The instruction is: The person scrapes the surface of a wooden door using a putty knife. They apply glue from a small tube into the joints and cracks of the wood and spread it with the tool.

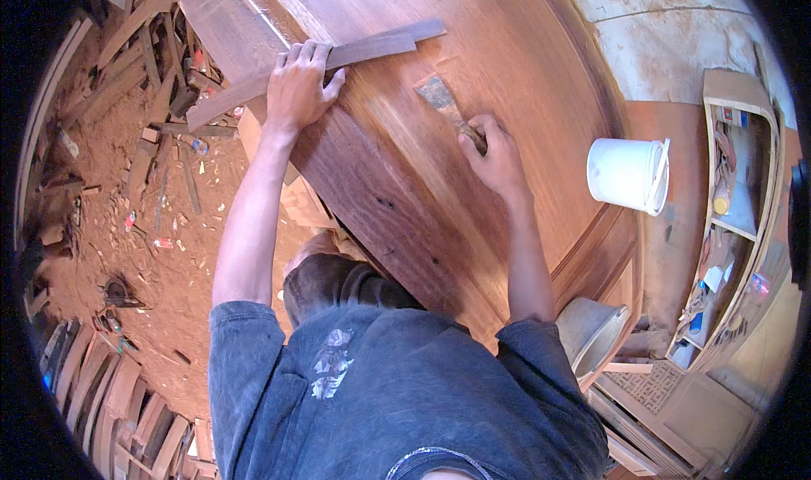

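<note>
My left hand [297, 87] has its fingers curled over a long, narrow dark wood strip [376, 48] lying across the upper part of a large reddish-brown wooden panel [541, 100]. Lower and to the right, my right hand [494, 155] grips the handle of a putty knife [439, 93], whose wide, stained metal blade rests flat on the panel's surface. The panel has raised mouldings along its curved right edge and a dark, knotted plank running down its left side, beside my legs.
A white bucket [623, 176] stands at the right, and a grey bucket [583, 336] lower down. A narrow shelf unit [750, 235] holds small items. Wood offcuts [139, 66] litter the dirt ground [160, 277] at left, with stacked planks [101, 374] below.
</note>
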